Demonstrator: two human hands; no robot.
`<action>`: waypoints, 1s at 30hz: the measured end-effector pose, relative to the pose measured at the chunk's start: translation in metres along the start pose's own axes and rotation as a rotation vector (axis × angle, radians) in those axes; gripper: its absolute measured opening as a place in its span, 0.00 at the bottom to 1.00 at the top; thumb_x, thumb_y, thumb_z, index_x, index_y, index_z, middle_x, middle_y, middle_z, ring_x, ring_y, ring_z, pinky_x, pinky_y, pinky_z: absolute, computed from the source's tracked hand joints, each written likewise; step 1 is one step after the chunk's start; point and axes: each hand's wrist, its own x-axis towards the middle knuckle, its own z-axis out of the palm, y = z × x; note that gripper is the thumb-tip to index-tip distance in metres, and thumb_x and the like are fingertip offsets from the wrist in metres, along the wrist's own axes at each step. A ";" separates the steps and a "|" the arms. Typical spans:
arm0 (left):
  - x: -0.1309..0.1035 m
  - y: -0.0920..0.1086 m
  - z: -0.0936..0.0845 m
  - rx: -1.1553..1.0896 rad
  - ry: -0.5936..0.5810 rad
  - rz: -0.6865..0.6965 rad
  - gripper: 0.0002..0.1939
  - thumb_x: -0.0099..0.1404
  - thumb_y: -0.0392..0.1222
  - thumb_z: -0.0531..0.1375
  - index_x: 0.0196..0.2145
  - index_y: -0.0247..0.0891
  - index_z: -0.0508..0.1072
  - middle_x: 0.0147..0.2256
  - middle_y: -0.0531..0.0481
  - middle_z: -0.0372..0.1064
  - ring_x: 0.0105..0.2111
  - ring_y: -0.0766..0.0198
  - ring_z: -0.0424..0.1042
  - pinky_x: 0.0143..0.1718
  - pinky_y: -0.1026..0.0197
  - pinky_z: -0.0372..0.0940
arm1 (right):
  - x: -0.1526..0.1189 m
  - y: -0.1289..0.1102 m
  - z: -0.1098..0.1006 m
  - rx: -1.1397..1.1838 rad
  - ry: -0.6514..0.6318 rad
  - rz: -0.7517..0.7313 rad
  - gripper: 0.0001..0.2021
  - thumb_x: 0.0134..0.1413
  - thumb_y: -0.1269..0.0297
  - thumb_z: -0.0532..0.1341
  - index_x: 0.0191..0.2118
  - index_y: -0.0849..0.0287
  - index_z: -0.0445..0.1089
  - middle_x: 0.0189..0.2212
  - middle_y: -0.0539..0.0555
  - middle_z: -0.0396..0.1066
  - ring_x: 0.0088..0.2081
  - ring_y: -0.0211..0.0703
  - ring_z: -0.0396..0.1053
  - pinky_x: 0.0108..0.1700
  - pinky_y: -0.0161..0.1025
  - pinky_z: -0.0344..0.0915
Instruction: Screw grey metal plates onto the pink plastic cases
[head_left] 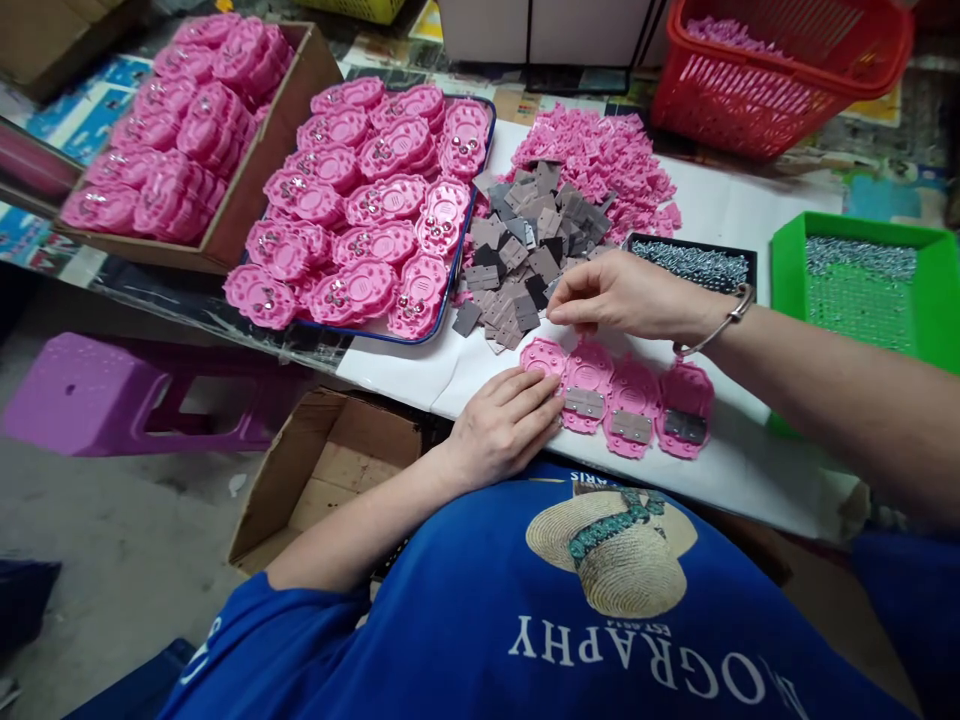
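Just right of centre, three pink shells point(634, 385) bear plates point(631, 428); the fourth shell point(541, 354), under the flat left hand point(501, 428), shows none. The right hand point(616, 290) pinches something unclear beside loose plates point(516, 255).

Light is moderate and cool, brightest on the white paper-covered tabletop point(750, 420), whose near edge shows cleanly. The grey concrete floor point(150, 530) lies dimmer, nearly black at the far left. Small glints dot the shiny silver metal bracelet point(731, 320). The wide view bends towards its edges; the upper corners look soft.
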 end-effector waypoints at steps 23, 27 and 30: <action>0.001 -0.001 -0.002 0.008 0.007 0.009 0.14 0.68 0.40 0.61 0.49 0.32 0.72 0.50 0.40 0.76 0.53 0.54 0.74 0.54 0.50 0.71 | 0.023 -0.011 0.014 -0.433 -0.072 -0.017 0.08 0.56 0.63 0.64 0.30 0.60 0.76 0.25 0.50 0.72 0.25 0.30 0.59 0.34 0.36 0.53; 0.001 -0.001 -0.003 0.027 -0.007 0.012 0.13 0.69 0.40 0.60 0.49 0.33 0.72 0.50 0.41 0.76 0.53 0.54 0.74 0.54 0.50 0.72 | 0.025 -0.013 0.019 -0.545 -0.060 -0.023 0.08 0.56 0.62 0.65 0.31 0.60 0.77 0.25 0.51 0.72 0.27 0.33 0.60 0.35 0.37 0.52; 0.000 -0.001 -0.002 0.025 -0.011 0.012 0.13 0.68 0.39 0.61 0.49 0.33 0.72 0.50 0.41 0.76 0.52 0.53 0.75 0.54 0.50 0.71 | 0.025 -0.017 0.020 -0.596 -0.069 -0.003 0.08 0.57 0.63 0.64 0.31 0.61 0.76 0.24 0.52 0.70 0.27 0.34 0.60 0.35 0.37 0.51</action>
